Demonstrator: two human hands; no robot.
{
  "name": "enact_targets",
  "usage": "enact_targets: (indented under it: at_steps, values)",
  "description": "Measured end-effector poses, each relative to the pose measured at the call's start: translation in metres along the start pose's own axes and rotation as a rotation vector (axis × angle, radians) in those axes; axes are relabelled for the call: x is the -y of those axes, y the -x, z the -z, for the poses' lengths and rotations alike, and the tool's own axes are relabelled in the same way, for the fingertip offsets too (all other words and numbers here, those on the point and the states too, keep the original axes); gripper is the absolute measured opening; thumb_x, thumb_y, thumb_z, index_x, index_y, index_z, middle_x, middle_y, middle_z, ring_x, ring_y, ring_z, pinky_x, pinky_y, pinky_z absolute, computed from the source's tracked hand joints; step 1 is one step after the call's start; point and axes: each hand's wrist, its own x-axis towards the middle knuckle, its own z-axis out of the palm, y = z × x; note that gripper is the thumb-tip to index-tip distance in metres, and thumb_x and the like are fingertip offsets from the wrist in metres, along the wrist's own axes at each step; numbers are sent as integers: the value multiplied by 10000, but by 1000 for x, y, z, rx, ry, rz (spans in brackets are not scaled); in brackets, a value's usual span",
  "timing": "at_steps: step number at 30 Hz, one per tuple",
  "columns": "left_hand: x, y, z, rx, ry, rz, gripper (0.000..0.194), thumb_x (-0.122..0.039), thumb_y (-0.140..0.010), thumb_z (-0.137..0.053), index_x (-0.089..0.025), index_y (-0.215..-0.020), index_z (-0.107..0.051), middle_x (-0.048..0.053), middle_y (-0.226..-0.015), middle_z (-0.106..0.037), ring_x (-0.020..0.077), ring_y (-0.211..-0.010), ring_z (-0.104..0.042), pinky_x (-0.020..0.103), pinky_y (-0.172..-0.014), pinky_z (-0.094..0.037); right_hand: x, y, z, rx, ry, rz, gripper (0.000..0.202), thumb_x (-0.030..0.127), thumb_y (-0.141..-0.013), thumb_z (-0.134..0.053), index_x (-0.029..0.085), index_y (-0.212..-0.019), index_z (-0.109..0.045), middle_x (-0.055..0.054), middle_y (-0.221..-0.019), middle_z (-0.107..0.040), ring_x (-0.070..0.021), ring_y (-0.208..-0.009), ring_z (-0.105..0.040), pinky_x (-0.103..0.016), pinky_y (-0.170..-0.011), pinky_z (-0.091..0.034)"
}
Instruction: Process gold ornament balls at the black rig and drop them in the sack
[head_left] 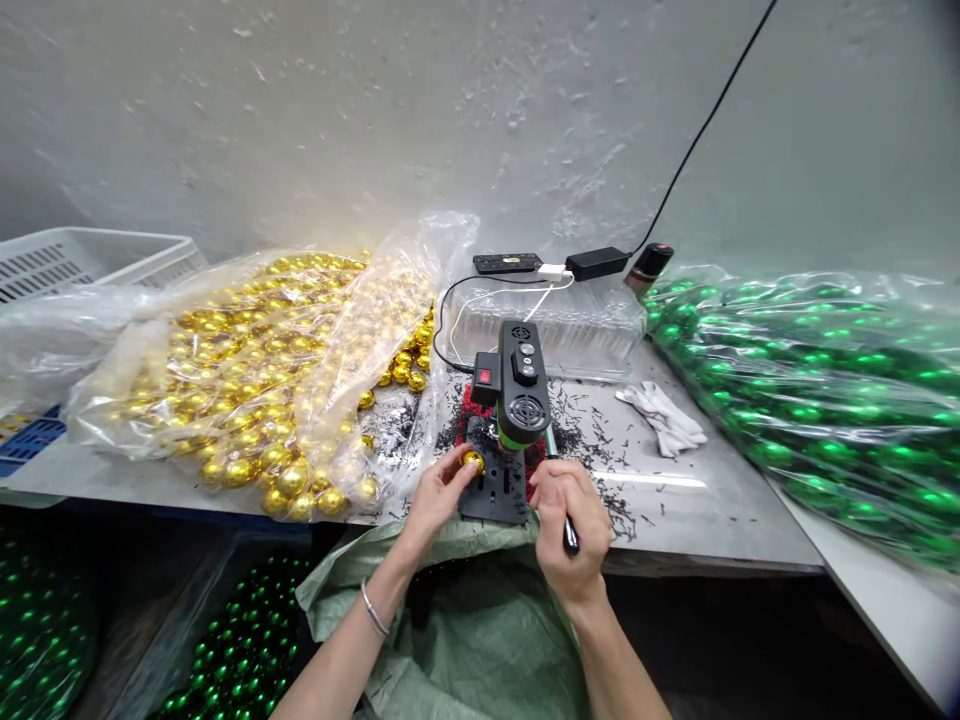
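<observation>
A small gold ball (473, 461) is pinched between the thumb and fingers of my left hand (441, 490), beside the perforated black base plate (493, 500). Above the plate stands a black device (523, 385) with round vents and a green ring at its lower end. My right hand (574, 520) is wrapped round a dark-handled tool (571, 538), whose pale shaft rises beside the device. Small black strips (592, 440) lie scattered round the base. The tool's upper end is hidden near the device.
Clear plastic holds many gold balls (247, 380) at left and green balls (832, 370) at right. White gloves (660, 418) lie on the table. Clear boxes (592, 330), a power adapter (598, 262) and cables sit behind. Green sacking (480, 620) hangs at the front edge.
</observation>
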Motion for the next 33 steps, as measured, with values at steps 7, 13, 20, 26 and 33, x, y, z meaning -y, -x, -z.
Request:
enact_targets:
  at_steps: [7,13,20,26,33]
  values:
    - [7,-3,-13,-55,-428,-231,382,-377,-809,-685,-186,-1139,-705,90,-1040,-737,243,-962,-659,399,-902,-507,-2,1,2,23,20,32,240,16,-874,-434,198,-725,-483,-3,-682,-516,-138,-707,-549,-264,-612,-437]
    - [14,-2,-17,-96,-635,-428,329,-366,-824,-701,-226,-1122,-701,83,-1032,-733,255,-975,-646,444,-941,-467,-2,1,1,17,17,46,236,2,-868,-438,199,-744,-482,2,-669,-507,-140,-723,-553,-266,-624,-445]
    - [20,-2,-19,-72,-683,-587,311,-375,-871,-656,-209,-1133,-678,92,-1073,-724,250,-997,-638,474,-981,-443,-8,13,-2,21,-6,21,225,14,-874,-421,197,-756,-480,-19,-717,-528,-146,-740,-560,-276,-624,-465]
    - [19,-3,-19,-66,-683,-624,299,-356,-852,-686,-191,-1102,-686,87,-1020,-728,242,-945,-642,434,-915,-478,-31,32,-11,12,49,173,199,79,-901,-388,198,-773,-484,-26,-729,-523,-150,-715,-553,-319,-668,-492]
    - [18,-3,-20,-79,-689,-623,287,-340,-843,-696,-189,-1087,-688,84,-997,-726,239,-928,-633,427,-890,-485,-40,44,-21,-59,64,156,228,140,-944,-354,209,-760,-470,-9,-719,-506,-143,-690,-538,-388,-781,-509]
